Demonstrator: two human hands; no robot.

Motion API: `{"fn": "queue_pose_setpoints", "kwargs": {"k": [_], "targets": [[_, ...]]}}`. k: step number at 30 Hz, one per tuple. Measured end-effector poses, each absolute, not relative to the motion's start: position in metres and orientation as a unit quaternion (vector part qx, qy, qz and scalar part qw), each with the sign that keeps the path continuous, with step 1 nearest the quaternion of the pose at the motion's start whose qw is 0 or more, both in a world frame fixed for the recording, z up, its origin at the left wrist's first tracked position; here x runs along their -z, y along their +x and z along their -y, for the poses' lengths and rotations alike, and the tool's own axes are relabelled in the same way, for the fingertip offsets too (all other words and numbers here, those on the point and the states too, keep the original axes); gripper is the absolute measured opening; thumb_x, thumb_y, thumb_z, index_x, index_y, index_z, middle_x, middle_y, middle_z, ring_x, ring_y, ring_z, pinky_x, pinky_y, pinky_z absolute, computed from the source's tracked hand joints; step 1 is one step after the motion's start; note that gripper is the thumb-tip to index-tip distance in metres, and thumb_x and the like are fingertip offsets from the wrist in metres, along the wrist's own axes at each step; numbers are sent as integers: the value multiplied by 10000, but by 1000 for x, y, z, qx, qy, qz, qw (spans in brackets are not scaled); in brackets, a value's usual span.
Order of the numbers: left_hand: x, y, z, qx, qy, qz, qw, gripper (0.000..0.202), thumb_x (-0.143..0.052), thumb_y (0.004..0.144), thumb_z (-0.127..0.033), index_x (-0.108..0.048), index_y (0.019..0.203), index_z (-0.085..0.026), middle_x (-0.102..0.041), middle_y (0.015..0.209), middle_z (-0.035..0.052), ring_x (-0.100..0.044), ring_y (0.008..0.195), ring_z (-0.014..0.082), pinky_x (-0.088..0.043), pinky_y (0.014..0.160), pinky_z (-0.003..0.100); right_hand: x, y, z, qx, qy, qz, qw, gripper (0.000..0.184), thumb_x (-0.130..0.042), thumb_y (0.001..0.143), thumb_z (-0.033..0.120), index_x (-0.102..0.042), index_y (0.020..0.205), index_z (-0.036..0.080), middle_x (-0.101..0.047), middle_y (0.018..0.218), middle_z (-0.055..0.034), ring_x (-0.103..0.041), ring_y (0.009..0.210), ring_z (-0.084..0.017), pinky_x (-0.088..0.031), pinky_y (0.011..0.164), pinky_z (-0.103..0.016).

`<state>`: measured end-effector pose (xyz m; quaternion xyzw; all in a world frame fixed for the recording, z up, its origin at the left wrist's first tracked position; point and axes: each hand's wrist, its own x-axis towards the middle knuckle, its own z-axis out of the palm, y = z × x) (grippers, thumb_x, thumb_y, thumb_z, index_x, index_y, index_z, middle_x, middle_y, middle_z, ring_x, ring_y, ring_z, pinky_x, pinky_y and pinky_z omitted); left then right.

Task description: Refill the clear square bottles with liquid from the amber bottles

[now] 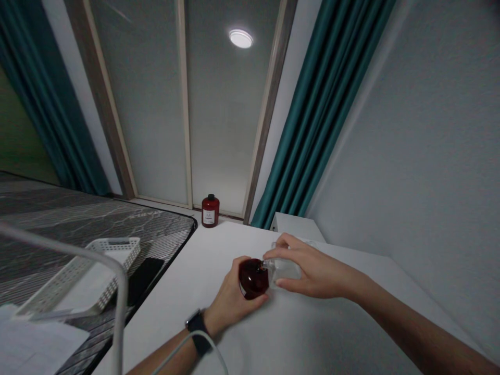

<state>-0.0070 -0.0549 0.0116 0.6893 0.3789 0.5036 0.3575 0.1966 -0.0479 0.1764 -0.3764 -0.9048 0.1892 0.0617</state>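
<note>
White tabletop (187, 281), half-curled hands (226, 301) (307, 268) around bottles (253, 278) (287, 270)

- The left hand (234, 298), watch (199, 329) at its wrist, grips a dark red bottle (253, 284).
- The right hand (308, 268) holds a clear bottle (284, 271), its neck meeting the red one.
- A second red bottle (210, 213) stands upright on the white table (219, 250).
- A white basket (135, 250) sits beside a black object (146, 278) on a grey mattress (156, 221).
</note>
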Motion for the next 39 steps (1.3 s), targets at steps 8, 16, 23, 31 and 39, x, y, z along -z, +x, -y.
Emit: {"fn": "queue_pose_setpoints", "kwargs": {"k": [8,16,23,31,39], "targets": [[-9,-7,54,-503,685,-375,370,684,-786,681,-235,-408,1251,-203,-595,1198,98,-617,1102,282,-493,971,437,-175,198,47,-187,-376,906,60,488,-695,847,317,-581,1321,288,-505,1172,-70,-554,1084,-236,-435,1010,-421],[-10,-7,54,-499,687,-371,377,688,-785,681,-236,-410,1256,-199,-594,1196,102,-618,1093,280,-491,969,438,-176,199,48,-185,-372,908,59,483,-695,849,332,-579,1318,305,-499,1171,-64,-553,1060,-234,-444,984,-418],[-12,-7,54,-495,686,-375,380,686,-783,683,-229,-408,1257,-197,-594,1210,107,-612,1112,286,-484,986,450,-179,198,49,-181,-372,909,55,472,-694,848,317,-589,1308,298,-501,1158,-68,-550,1057,-238,-447,974,-417],[-10,-7,54,-490,688,-371,385,694,-783,686,-215,-402,1266,-203,-595,1224,95,-612,1129,275,-482,991,422,-179,197,51,-173,-378,908,50,475,-690,842,291,-592,1306,301,-499,1157,-69,-553,1064,-240,-450,974,-419],[-11,-8,53,-484,691,-374,386,699,-785,682,-226,-400,1266,-200,-595,1228,105,-613,1136,282,-479,1007,436,-179,197,51,-177,-377,908,51,469,-692,848,292,-589,1305,300,-494,1159,-66,-558,1051,-230,-453,967,-412]]}}
